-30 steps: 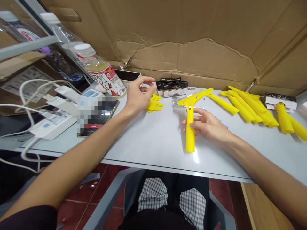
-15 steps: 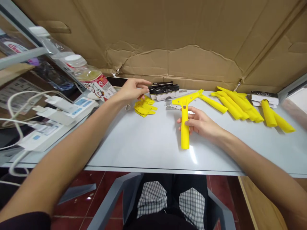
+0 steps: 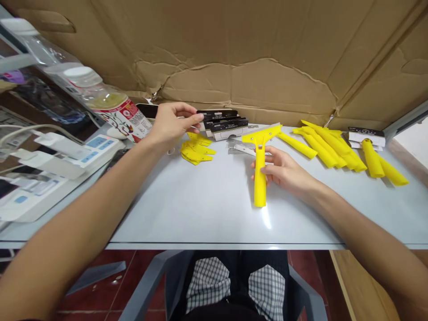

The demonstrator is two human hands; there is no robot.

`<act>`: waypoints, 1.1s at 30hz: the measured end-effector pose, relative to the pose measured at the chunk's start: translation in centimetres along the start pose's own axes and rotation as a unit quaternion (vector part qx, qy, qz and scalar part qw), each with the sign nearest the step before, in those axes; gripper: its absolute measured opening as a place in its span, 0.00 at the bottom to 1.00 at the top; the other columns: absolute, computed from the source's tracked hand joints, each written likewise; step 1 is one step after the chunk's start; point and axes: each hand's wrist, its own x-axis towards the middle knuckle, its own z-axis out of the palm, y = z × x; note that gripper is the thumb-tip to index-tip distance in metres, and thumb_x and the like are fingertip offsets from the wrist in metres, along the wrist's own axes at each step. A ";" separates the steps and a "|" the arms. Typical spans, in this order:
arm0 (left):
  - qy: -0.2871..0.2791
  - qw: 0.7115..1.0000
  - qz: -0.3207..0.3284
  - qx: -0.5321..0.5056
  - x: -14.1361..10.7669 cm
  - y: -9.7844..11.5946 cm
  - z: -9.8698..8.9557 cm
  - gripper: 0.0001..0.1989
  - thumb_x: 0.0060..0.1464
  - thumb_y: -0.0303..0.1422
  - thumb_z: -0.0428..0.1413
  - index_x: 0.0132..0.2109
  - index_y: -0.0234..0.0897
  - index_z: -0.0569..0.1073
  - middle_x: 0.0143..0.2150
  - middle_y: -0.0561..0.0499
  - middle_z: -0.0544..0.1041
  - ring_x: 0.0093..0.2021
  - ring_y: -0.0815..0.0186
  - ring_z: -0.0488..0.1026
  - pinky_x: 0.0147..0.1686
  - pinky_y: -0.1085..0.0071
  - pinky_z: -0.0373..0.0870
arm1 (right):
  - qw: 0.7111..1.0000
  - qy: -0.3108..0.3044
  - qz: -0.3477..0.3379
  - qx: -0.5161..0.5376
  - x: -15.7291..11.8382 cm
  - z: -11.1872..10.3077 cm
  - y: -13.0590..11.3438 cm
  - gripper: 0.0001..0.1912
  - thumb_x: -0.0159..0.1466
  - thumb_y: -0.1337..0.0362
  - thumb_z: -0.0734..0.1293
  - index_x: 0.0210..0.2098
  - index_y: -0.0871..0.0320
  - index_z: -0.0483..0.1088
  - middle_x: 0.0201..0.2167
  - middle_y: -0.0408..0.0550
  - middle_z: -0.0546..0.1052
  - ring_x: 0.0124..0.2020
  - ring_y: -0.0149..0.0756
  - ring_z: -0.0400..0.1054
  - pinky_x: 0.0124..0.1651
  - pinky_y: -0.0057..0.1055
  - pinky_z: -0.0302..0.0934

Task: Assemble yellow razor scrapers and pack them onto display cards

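My right hand [image 3: 282,169] is shut on the handle of a yellow plastic scraper [image 3: 260,178], which lies on the table with its wide head [image 3: 262,135] pointing away from me. My left hand [image 3: 174,125] hovers open and empty, its fingertips close to a stack of black-and-white packaged cards [image 3: 222,124]. Just below that hand lies a small heap of flat yellow plastic pieces [image 3: 196,150]. Thin metal blades [image 3: 242,149] lie just left of the scraper head, partly hidden by it.
Several loose yellow handles [image 3: 329,146] lie at the right, with more white-and-black packets [image 3: 366,137] behind them. A plastic bottle [image 3: 115,109] and power strips [image 3: 75,149] stand at the left. Corrugated cardboard [image 3: 234,58] forms the back wall.
The view has turned and levelled, shifting the table left. My left hand has moved closer to the black packets. The scraper's head has rotated slightly in my right hand.
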 end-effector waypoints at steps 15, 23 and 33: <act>0.040 0.977 0.105 -0.184 -2.3 4.7 -1.5 0.25 0.43 0.42 0.81 0.37 0.42 0.75 0.25 0.61 0.72 0.27 0.71 0.65 0.27 0.67 0.56 | 0.998 0.050 -0.030 0.037 0.3 -0.5 -0.5 0.19 0.54 0.65 0.77 0.44 0.47 0.74 0.47 0.46 0.79 0.39 0.46 0.82 0.28 0.35 0.61; -0.095 0.977 0.027 -0.192 -9.0 5.1 4.8 0.25 0.41 0.47 0.80 0.35 0.41 0.76 0.24 0.59 0.75 0.21 0.72 0.68 0.23 0.70 0.64 | 0.977 0.168 -0.085 0.098 1.1 -1.6 -0.7 0.22 0.49 0.59 0.82 0.40 0.45 0.73 0.44 0.46 0.82 0.47 0.51 0.80 0.32 0.41 0.68; -0.146 0.985 0.011 -0.086 -11.0 2.9 6.4 0.17 0.53 0.42 0.74 0.36 0.37 0.76 0.46 0.46 0.82 0.45 0.62 0.79 0.41 0.70 0.76 | 0.964 0.216 -0.081 0.131 1.4 -2.2 -0.7 0.21 0.50 0.66 0.79 0.41 0.47 0.73 0.40 0.44 0.79 0.45 0.48 0.80 0.33 0.39 0.70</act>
